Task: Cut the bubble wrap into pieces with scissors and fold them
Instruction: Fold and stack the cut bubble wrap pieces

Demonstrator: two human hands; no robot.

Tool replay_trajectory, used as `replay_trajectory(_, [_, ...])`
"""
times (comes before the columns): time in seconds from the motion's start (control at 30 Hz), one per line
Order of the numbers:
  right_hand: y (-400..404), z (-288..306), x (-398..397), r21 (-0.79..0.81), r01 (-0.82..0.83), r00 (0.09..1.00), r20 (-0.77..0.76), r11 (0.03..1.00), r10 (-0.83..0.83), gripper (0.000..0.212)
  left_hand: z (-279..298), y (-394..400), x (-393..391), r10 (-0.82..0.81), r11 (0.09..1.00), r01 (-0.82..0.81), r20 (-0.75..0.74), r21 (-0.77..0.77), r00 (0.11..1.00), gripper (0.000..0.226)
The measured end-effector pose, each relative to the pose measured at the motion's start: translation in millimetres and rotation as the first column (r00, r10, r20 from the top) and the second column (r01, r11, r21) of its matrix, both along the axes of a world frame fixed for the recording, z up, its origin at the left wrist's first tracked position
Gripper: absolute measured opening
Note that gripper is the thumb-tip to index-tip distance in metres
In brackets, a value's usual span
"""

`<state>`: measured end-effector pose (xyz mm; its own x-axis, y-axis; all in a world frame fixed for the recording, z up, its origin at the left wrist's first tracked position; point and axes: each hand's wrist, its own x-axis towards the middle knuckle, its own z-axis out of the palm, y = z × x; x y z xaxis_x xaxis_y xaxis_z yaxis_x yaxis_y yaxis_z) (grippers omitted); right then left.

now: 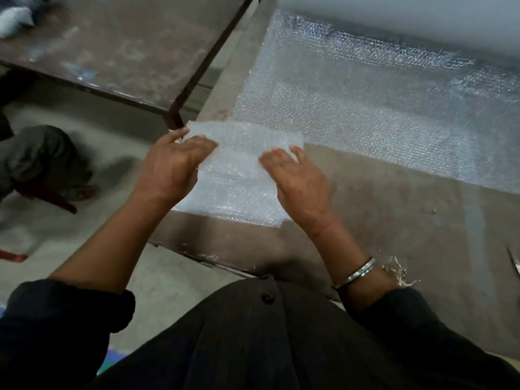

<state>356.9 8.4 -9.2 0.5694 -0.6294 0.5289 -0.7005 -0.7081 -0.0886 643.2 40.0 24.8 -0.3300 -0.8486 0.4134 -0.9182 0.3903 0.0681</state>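
Observation:
A cut piece of bubble wrap (242, 170) lies at the left corner of the brown table (380, 220), its far part doubled over the near part. My left hand (171, 164) holds the piece's left edge, fingers over the top and thumb behind. My right hand (298, 175) rests on the right side of the piece with fingers spread and pressing down. Beyond them the large bubble wrap sheet (380, 108) runs back to a blurred roll (408, 21). The tips of the scissors (514, 261) show at the right edge of the view.
A second brown table (118, 49) stands to the left across a narrow gap. On the grey floor at left, a person's trouser leg and foot (42, 161). A frayed string scrap (399, 273) lies by my right wrist.

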Motion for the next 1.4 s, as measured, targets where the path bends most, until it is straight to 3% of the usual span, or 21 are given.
replay_trajectory(0.1, [14.9,-28.5,5.0,0.231,-0.027,0.994,-0.093,0.973,0.050,0.054,-30.6,10.2,11.9,0.037,0.983,-0.042,0.032,0.181,0.999,0.061])
replay_trajectory(0.23, [32.0,-40.5,3.2,0.372,-0.020,0.987,-0.141,0.928,0.078,0.060,-47.5,19.2,20.3,0.088,0.910,-0.102,0.054,0.402,0.995,0.068])
replay_trajectory(0.4, [45.5,-35.3,4.8,0.369,-0.024,0.986,-0.145,0.929,0.083,0.079,-46.4,32.0,17.1,0.053,0.909,-0.085,0.089,0.409,0.995,0.088])
replay_trajectory(0.53, [51.0,-43.5,8.5,0.370,-0.001,0.968,-0.234,0.929,0.094,0.084,-58.0,38.4,11.7,-0.023,0.889,-0.063,0.181,0.454,0.983,0.100])
replay_trajectory(0.63, [52.6,-40.3,9.7,0.365,-0.009,0.985,-0.158,0.931,0.071,0.078,-64.0,42.4,11.6,-0.016,0.881,-0.063,0.163,0.469,0.987,0.101])
replay_trajectory(0.73, [54.1,-30.0,10.0,0.313,0.145,0.969,0.146,0.939,-0.198,0.052,-59.1,43.1,9.8,0.160,0.886,-0.151,0.016,0.439,0.987,0.101])
replay_trajectory(0.8, [48.8,-17.2,8.9,0.310,0.428,0.807,0.291,0.849,-0.514,0.033,-53.4,40.1,11.4,0.370,0.827,-0.285,-0.089,0.484,0.925,0.111])
replay_trajectory(0.87, [39.6,-10.7,3.2,0.346,0.546,0.710,0.291,0.763,-0.641,0.026,-45.7,34.0,18.1,0.471,0.784,-0.336,-0.148,0.521,0.869,0.121])
replay_trajectory(0.93, [31.8,-9.8,-5.2,0.294,0.467,0.804,0.250,0.834,-0.539,0.028,-38.5,31.0,21.9,0.403,0.824,-0.303,-0.119,0.479,0.907,0.127])
replay_trajectory(1.03, [30.7,-11.5,-1.8,0.245,0.118,0.989,0.062,0.962,-0.137,0.052,-32.3,31.8,14.1,0.162,0.919,-0.170,0.052,0.356,0.985,0.131])
replay_trajectory(1.1, [37.4,-17.6,13.7,0.305,0.020,0.991,-0.135,0.952,0.022,0.073,-35.5,34.6,8.8,0.031,0.925,-0.076,0.125,0.372,0.992,0.129])
replay_trajectory(1.17, [42.0,-25.7,27.8,0.329,0.046,0.955,-0.293,0.943,0.056,0.084,-41.7,34.8,9.8,-0.064,0.908,-0.019,0.186,0.418,0.981,0.123])
replay_trajectory(1.27, [41.5,-24.7,38.8,0.334,0.089,0.927,-0.372,0.938,0.045,0.084,-54.6,34.9,13.1,-0.147,0.895,0.012,0.270,0.446,0.952,0.111])
replay_trajectory(1.4, [38.2,-16.3,48.5,0.266,0.096,0.905,-0.425,0.959,0.028,0.070,-60.7,32.3,12.5,-0.148,0.839,0.036,0.164,0.543,0.975,0.105])
